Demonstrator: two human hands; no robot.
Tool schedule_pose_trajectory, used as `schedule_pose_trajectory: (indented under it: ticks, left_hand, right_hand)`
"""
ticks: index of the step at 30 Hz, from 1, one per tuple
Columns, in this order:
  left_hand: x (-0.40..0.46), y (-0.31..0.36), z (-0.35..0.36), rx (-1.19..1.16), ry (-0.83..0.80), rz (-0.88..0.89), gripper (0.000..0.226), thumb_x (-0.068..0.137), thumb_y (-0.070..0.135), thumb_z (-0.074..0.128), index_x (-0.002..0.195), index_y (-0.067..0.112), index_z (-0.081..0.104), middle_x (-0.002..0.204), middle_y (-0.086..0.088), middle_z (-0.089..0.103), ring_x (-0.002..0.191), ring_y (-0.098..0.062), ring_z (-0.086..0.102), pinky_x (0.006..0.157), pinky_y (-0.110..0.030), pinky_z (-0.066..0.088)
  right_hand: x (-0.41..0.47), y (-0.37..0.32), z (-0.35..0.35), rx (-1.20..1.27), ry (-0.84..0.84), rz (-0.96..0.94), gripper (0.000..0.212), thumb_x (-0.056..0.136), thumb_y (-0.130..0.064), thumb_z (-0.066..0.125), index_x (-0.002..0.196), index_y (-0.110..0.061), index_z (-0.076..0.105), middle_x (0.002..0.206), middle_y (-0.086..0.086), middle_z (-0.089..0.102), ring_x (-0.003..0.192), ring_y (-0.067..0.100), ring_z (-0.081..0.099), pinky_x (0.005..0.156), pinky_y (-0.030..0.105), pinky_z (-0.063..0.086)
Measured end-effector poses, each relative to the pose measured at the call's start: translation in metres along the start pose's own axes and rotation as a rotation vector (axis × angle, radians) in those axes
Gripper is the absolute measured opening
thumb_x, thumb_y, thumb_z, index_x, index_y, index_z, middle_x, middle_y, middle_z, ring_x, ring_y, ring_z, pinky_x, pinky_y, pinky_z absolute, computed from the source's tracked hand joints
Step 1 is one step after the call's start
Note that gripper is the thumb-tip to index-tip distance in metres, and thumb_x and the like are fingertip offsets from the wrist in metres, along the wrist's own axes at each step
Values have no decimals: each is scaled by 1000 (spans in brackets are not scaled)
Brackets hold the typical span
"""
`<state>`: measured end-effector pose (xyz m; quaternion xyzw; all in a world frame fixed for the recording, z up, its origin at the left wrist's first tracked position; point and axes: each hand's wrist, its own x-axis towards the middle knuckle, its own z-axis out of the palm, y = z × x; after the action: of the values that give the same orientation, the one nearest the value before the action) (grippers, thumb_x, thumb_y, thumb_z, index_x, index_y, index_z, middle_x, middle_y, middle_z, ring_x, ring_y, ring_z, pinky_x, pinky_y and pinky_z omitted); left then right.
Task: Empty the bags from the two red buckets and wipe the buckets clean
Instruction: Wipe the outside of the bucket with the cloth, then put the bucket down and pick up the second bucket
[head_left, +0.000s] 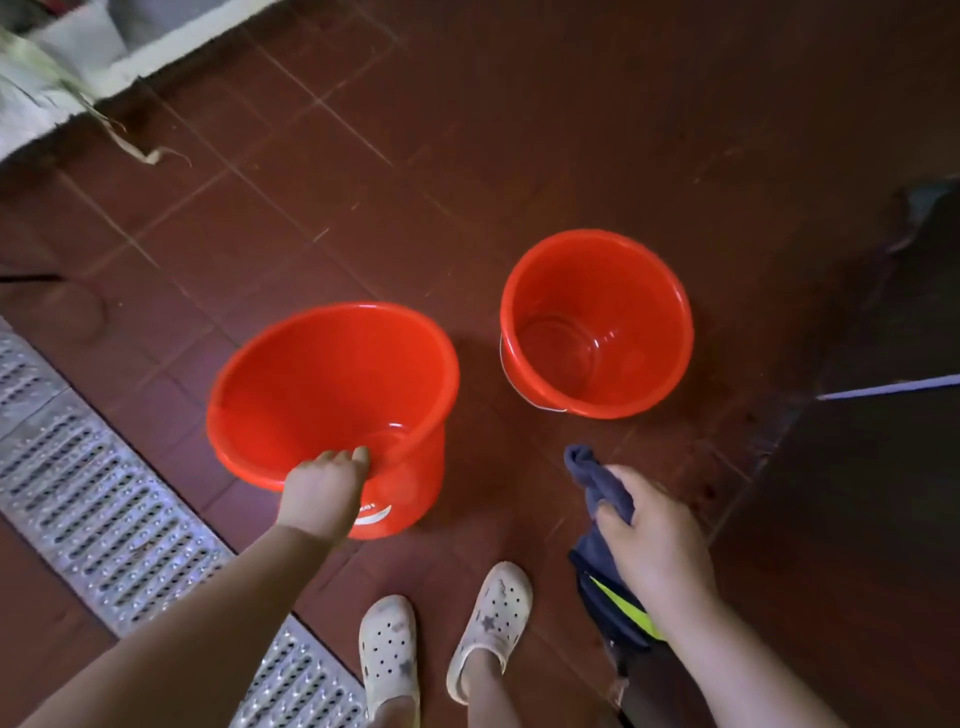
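Observation:
Two red buckets stand on the brown tiled floor, both with nothing inside. The nearer, larger-looking bucket (311, 384) sits at centre left and tilts toward me. My left hand (322, 493) grips its near rim, fingers curled over the edge. The second bucket (597, 322) stands upright to the right, a little farther off, its metal handle hanging down. My right hand (654, 540) holds a dark blue cloth (602, 488) bunched in its fingers, in front of the second bucket. No bags are in view.
A perforated metal drain grate (104, 499) runs diagonally along the left. My feet in white clogs (441, 649) stand below the buckets. A pale ledge (78, 62) with a plant lies at top left. A dark object and a thin pole (893, 387) lie at right.

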<state>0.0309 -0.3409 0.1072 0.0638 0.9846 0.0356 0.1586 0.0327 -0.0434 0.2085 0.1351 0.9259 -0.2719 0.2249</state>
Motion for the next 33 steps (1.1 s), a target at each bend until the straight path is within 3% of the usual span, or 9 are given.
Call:
schedule_pose_trajectory:
  ticks: [3, 6, 14, 18, 21, 22, 26, 29, 33]
  left_hand:
    - [18, -4, 48, 0, 8, 17, 34, 39, -5, 81, 55, 9, 55, 43, -6, 50, 38, -26, 54, 35, -22, 36]
    - [12, -5, 86, -15, 71, 81, 5, 63, 9, 55, 60, 11, 58, 48, -6, 51, 44, -26, 56, 40, -27, 42]
    - [-7, 1, 134, 70, -46, 58, 23, 66, 14, 39, 61, 10, 61, 52, -8, 55, 47, -27, 58, 45, -30, 46]
    - [-7, 4, 130, 74, -158, -5, 10, 52, 2, 67, 56, 8, 60, 46, -9, 54, 40, -28, 57, 39, -29, 47]
    - [-1, 17, 118, -37, -290, -34, 49, 14, 15, 93, 53, 9, 62, 44, -8, 56, 37, -26, 57, 39, -26, 46]
    - [4, 27, 109, -42, -274, -19, 51, 16, 23, 94, 55, 10, 64, 46, -7, 58, 39, -25, 59, 40, -26, 46]
    - [51, 89, 62, -133, -57, 124, 28, 72, 39, 59, 68, 14, 69, 57, -4, 62, 48, -27, 61, 41, -28, 48]
    - [107, 148, 45, -446, -63, -99, 19, 85, 33, 63, 94, 17, 66, 84, -5, 70, 77, -30, 67, 60, -34, 52]
    - [189, 201, 68, -843, -119, -488, 44, 88, 32, 64, 114, 0, 48, 115, -21, 61, 109, -37, 57, 84, -37, 42]
  right_hand:
    - [37, 16, 30, 45, 16, -15, 30, 83, -10, 61, 105, -31, 63, 85, -10, 66, 78, 13, 62, 65, 35, 51]
    - [60, 32, 50, 115, 13, 24, 32, 83, -12, 60, 95, -41, 58, 75, -16, 64, 72, 1, 60, 60, 22, 46]
    - [79, 56, 69, 212, 34, 109, 35, 85, -11, 60, 85, -45, 55, 71, -26, 62, 75, -13, 58, 56, 11, 39]
    - [82, 64, 60, 254, 62, 147, 31, 85, -10, 60, 86, -41, 56, 71, -21, 63, 70, -5, 59, 59, 16, 44]
    - [81, 67, 42, 307, 73, 170, 31, 86, -11, 59, 85, -42, 59, 71, -22, 65, 72, -7, 59, 62, 19, 47]
    - [80, 68, 34, 315, 74, 172, 32, 86, -11, 58, 83, -43, 58, 73, -24, 65, 73, -8, 59, 62, 19, 47]
    - [82, 73, 5, 329, 105, 174, 32, 86, -14, 58, 78, -46, 56, 74, -18, 66, 71, 0, 61, 63, 30, 49]
    - [91, 83, -7, 338, 129, 173, 23, 87, -17, 58, 89, -40, 60, 71, -9, 66, 72, 8, 62, 65, 34, 49]
    - [111, 113, 1, 330, 174, 200, 23, 86, -16, 58, 92, -38, 59, 72, -9, 64, 70, 6, 60, 64, 36, 48]
